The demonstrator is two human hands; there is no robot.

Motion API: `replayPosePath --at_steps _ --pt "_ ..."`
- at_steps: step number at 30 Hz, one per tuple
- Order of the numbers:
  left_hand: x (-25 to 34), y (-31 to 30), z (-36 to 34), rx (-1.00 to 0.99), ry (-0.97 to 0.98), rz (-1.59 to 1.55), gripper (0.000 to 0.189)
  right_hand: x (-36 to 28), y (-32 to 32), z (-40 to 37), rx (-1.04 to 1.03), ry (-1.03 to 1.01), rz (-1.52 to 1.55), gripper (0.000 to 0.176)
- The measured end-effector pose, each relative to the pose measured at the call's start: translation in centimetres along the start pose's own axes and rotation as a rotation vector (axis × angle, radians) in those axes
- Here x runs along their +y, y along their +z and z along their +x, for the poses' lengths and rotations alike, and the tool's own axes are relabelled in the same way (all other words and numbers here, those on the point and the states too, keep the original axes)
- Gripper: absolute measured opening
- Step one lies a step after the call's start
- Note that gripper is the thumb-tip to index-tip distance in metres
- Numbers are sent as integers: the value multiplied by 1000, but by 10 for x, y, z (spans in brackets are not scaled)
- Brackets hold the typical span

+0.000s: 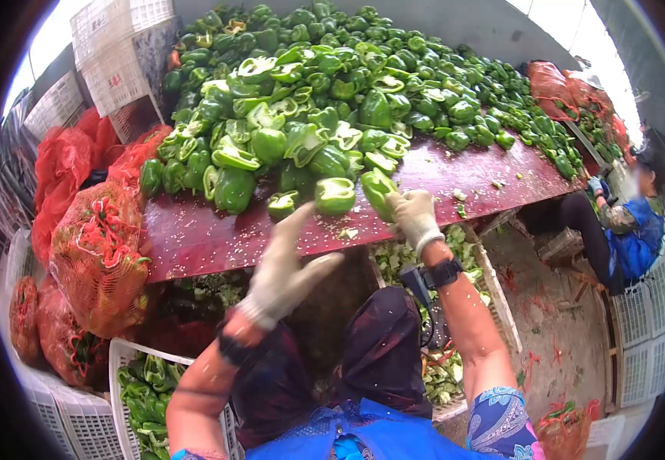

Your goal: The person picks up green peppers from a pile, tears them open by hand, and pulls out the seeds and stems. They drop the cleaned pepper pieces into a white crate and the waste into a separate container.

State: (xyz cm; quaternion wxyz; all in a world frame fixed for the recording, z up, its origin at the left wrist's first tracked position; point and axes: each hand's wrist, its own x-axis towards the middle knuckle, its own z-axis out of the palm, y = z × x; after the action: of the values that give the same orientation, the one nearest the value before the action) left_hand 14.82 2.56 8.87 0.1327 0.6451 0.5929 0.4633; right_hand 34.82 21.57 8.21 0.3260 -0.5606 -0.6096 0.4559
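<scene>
My right hand [413,217], in a pale glove, has its fingers closed on a cut green pepper [378,193] near the front edge of the red table [210,230]. My left hand [290,268], gloved too, is held over the table's front edge with thumb and fingers spread and nothing in it. Between the hands, a pepper with its top cut open [335,196] rests on the table. A large heap of whole and cut green peppers [269,146] lies behind them.
Red mesh sacks [99,257] and stacked white crates [114,61] stand at the left. Below are a crate of green peppers [149,399] and a crate of pepper scraps [474,261]. Another person [635,230] sits at the far right, beside more crates.
</scene>
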Motion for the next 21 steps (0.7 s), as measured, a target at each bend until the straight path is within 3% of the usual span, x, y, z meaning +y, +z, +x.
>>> replayPosePath --at_steps 1,2,4,6,8,9,10,14,17,19,21 --pt "-1 27 22 22 23 -125 93 -8 -1 -18 -75 12 89 38" --pt "-5 52 40 85 90 -169 88 -13 1 -32 -155 21 177 35" --pt "7 75 56 24 -180 -857 67 -21 9 -59 -341 2 261 37" --pt "-7 77 66 133 -306 -1191 54 -37 -1 -80 -475 10 322 35" --pt "-16 75 67 186 -448 -1443 35 -30 -11 -74 -288 -364 214 27" --pt "-23 71 67 83 -518 -1527 36 -31 -15 -74 -225 -472 183 15" --pt "-30 67 68 -28 -587 -1607 36 -30 -17 -69 -281 -590 96 15" --pt "-23 67 70 -134 -523 -1532 36 -35 -15 -54 -412 -945 -338 31" --pt "-24 80 67 -96 -489 -1226 31 -12 0 -46 -571 -784 -242 26" --pt "-37 85 66 -169 -542 -1264 29 2 8 -43 -665 -598 -154 23" --pt "-40 86 70 -181 -608 -1293 24 6 16 -52 -333 -825 -351 18"
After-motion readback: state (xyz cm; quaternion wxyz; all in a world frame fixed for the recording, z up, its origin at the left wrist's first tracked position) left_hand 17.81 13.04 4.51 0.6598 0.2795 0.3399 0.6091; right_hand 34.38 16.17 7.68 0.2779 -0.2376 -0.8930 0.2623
